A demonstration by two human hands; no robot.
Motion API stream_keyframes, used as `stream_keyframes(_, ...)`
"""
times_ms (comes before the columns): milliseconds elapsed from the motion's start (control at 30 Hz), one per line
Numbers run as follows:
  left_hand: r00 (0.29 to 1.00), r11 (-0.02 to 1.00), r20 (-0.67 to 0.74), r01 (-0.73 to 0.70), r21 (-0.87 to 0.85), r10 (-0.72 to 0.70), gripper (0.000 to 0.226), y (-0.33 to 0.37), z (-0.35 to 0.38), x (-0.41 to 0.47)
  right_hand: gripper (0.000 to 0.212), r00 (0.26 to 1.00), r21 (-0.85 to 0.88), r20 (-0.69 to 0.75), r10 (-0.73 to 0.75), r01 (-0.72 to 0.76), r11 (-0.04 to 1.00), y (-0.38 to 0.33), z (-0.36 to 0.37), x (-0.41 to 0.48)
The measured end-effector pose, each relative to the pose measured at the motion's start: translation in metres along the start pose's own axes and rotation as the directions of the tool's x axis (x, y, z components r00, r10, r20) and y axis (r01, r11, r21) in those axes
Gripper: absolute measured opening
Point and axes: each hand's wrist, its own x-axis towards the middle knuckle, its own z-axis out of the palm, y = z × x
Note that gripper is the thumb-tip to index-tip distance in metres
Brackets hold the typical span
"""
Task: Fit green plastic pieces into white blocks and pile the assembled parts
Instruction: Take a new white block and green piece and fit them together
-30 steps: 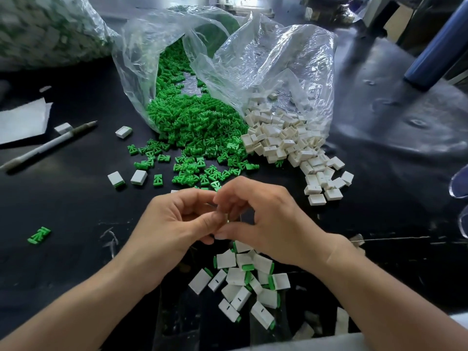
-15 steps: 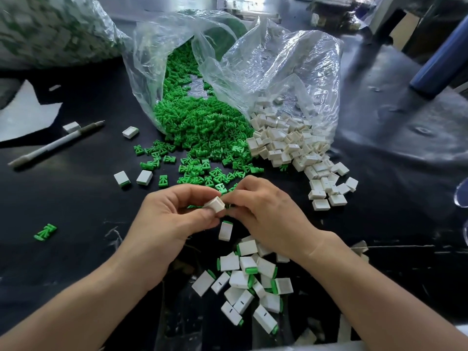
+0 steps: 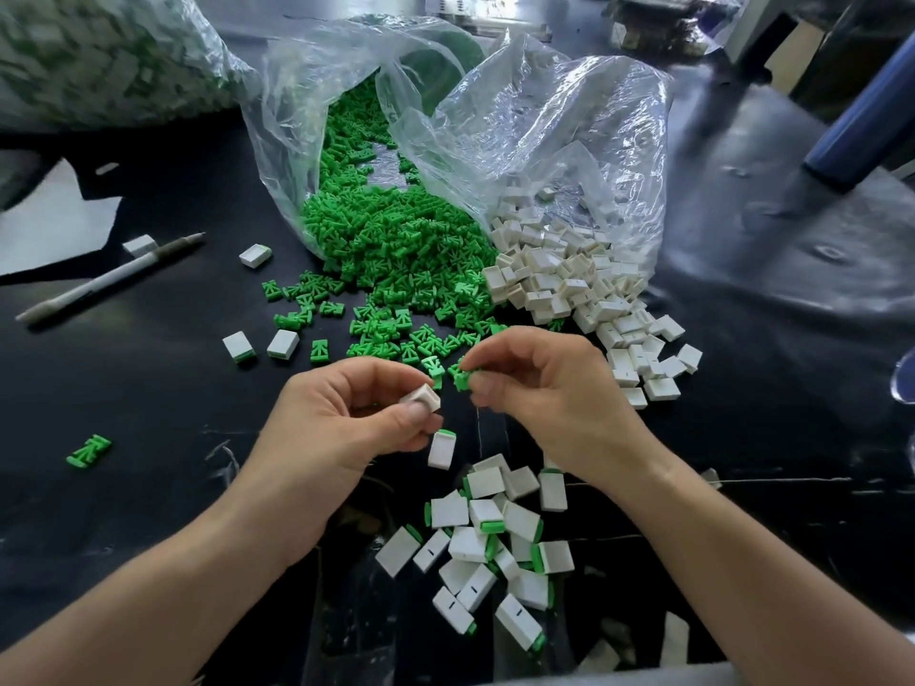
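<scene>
Now, at the bottom centre of the frame, the pile of assembled parts (image 3: 495, 552) is lying on the black table (image 3: 148, 438), each white block showing a green edge. One finished part (image 3: 441, 449) is lying alone just above this pile, under the left hand; half a second ago it was falling there, so one more unit is done and a new cycle is beginning.

In the middle of the frame the two hands, which were pressed together one second ago, are now coming apart. The left hand (image 3: 346, 428) is pinching an empty white block (image 3: 422, 399) between thumb and forefinger, with the open end turning toward the right. The right hand (image 3: 539, 388) is closing its fingertips on a green piece (image 3: 463, 378) at the near edge of the green scatter. I judge that the next step is to push this piece into the block, and the alignment will need care because the parts are small.

Farther up, the loose green pieces (image 3: 386, 250) and the white blocks (image 3: 559, 274) are spilling from two clear bags (image 3: 544, 131). At the left a pen (image 3: 109, 279) is lying, with some stray assembled parts (image 3: 262, 345) near it.
</scene>
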Motion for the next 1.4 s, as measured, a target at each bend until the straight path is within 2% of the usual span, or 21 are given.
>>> stream_keyframes(67, 1.000, 0.999, 0.005, -0.012, 0.032, 0.012, 0.012, 0.000, 0.001, -0.001, 0.024, 1.000, 0.086, 0.025, -0.006, 0.004, 0.996, -0.004, 0.000, -0.003)
stream_keyframes(167, 1.000, 0.999, 0.018, -0.021, 0.037, 0.020, 0.013, 0.000, 0.001, -0.002, 0.024, 0.998, 0.117, 0.066, -0.019, 0.011, 0.993, -0.008, 0.003, -0.005)
stream_keyframes(333, 0.999, 0.998, 0.046, -0.018, 0.055, 0.016, 0.019, 0.000, 0.001, -0.002, 0.022, 0.995, 0.062, 0.091, -0.030, 0.024, 0.998, -0.008, 0.007, -0.007)
stream_keyframes(533, 0.998, 0.997, 0.045, -0.036, 0.073, 0.033, 0.016, -0.001, 0.000, -0.002, 0.018, 0.996, 0.049, 0.086, -0.005, 0.001, 0.999, -0.005, 0.007, -0.006)
stream_keyframes(667, 0.999, 0.996, 0.032, -0.044, 0.071, 0.042, 0.015, 0.001, 0.001, -0.002, 0.015, 0.994, -0.039, 0.108, 0.011, -0.007, 0.999, -0.003, 0.008, -0.007)
stream_keyframes(900, 0.998, 0.995, 0.062, 0.000, 0.097, -0.006, 0.023, 0.001, 0.002, -0.002, 0.010, 0.990, -0.065, 0.137, -0.017, 0.026, 0.998, -0.004, 0.008, -0.009)
stream_keyframes(1067, 0.996, 0.987, 0.089, -0.038, 0.157, 0.024, 0.018, 0.002, 0.002, -0.005, 0.014, 0.978, -0.239, 0.206, -0.027, 0.077, 0.968, -0.008, 0.005, -0.011)
stream_keyframes(1167, 0.991, 0.973, 0.121, -0.077, 0.215, 0.051, 0.008, 0.001, 0.001, -0.006, 0.014, 0.967, -0.354, 0.242, -0.079, 0.164, 0.921, -0.010, 0.006, -0.013)
stream_keyframes(1267, 0.987, 0.956, 0.140, -0.118, 0.269, 0.082, 0.015, 0.000, -0.001, -0.007, 0.014, 0.953, -0.446, 0.267, -0.141, 0.252, 0.859, -0.012, 0.007, -0.014)
stream_keyframes(1400, 0.977, 0.916, 0.167, -0.186, 0.356, 0.133, 0.004, -0.002, -0.002, -0.007, 0.017, 0.932, -0.508, 0.296, -0.206, 0.337, 0.793, -0.014, 0.007, -0.016)
